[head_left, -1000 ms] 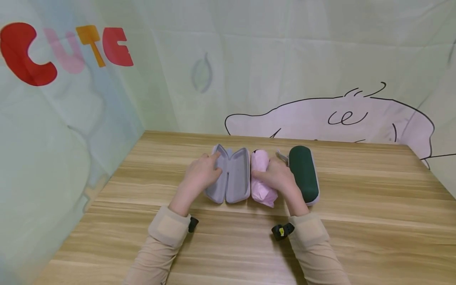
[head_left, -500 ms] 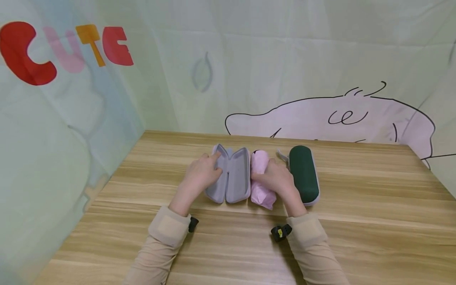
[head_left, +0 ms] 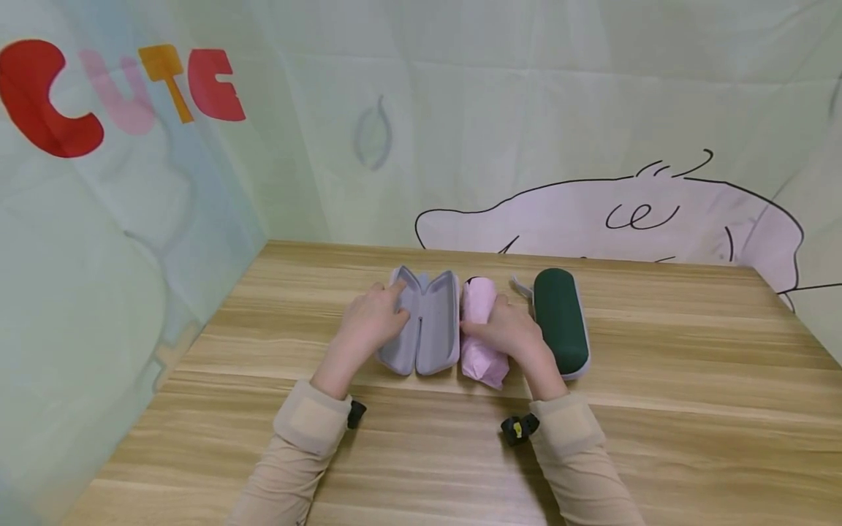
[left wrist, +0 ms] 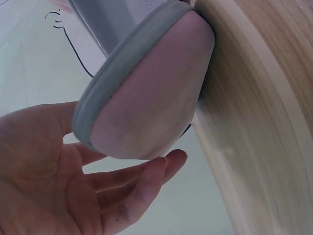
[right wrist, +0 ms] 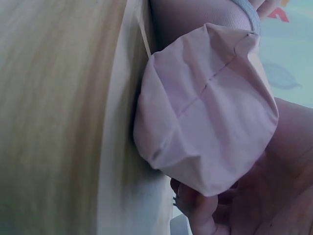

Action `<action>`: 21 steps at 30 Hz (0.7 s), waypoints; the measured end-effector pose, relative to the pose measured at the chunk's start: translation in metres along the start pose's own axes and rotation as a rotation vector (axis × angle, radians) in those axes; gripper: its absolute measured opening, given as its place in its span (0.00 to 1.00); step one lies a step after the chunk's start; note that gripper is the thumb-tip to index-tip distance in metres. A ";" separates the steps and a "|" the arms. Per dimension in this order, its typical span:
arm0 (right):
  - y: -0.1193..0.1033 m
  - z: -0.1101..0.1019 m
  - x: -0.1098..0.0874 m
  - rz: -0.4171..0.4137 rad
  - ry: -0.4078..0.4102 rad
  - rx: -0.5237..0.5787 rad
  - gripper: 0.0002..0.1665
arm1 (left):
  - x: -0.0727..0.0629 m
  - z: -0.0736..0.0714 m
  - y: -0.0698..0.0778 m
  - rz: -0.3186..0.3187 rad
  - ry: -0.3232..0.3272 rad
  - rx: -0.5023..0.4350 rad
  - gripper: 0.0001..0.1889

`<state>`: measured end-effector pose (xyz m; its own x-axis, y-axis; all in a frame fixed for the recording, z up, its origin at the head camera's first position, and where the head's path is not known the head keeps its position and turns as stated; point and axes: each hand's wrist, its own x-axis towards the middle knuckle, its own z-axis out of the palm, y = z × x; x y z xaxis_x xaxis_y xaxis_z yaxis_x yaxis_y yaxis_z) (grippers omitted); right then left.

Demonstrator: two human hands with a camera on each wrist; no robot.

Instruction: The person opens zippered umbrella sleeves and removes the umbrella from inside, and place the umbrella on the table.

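An open hard case (head_left: 438, 329) lies on the table, grey inside and pink outside, its two halves spread side by side. My left hand (head_left: 371, 319) holds its left half, thumb over the rim on the inner side. In the left wrist view the fingers curl below the pink shell (left wrist: 151, 93). Right beside the case lies a pink folded umbrella (head_left: 483, 299), loose cloth at its near end (right wrist: 215, 107). My right hand (head_left: 511, 330) grips it around the middle, thumb on its left side; part of the fingers is hidden behind the cloth.
A closed dark green case (head_left: 560, 321) with a grey edge and a grey strap (head_left: 522, 287) lies just right of my right hand. Behind the wooden table (head_left: 421, 460) hangs a printed cloth backdrop (head_left: 460, 131).
The near end of the pink umbrella has swung slightly left with my right hand. The open case has shifted a touch left; my left hand has barely moved.
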<state>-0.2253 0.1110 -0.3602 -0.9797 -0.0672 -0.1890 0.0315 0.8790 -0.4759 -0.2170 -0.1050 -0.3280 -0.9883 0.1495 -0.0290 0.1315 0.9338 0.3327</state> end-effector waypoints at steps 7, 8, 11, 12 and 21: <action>0.000 -0.003 -0.002 -0.019 -0.001 -0.002 0.51 | 0.001 0.001 -0.002 0.004 0.006 0.009 0.29; 0.000 -0.003 -0.002 -0.018 -0.001 0.000 0.50 | 0.001 0.001 -0.002 0.002 0.004 0.008 0.29; 0.001 -0.003 -0.003 -0.016 0.004 0.003 0.48 | 0.001 0.001 -0.002 0.003 0.002 0.011 0.29; 0.001 -0.004 -0.003 -0.015 0.006 0.007 0.47 | 0.001 0.001 -0.002 0.003 0.001 0.012 0.29; -0.001 -0.009 -0.004 -0.015 0.009 -0.013 0.44 | 0.001 0.001 -0.002 0.012 0.003 0.012 0.30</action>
<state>-0.2227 0.1149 -0.3517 -0.9818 -0.0762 -0.1738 0.0142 0.8837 -0.4678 -0.2181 -0.1067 -0.3298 -0.9869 0.1601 -0.0222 0.1445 0.9357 0.3219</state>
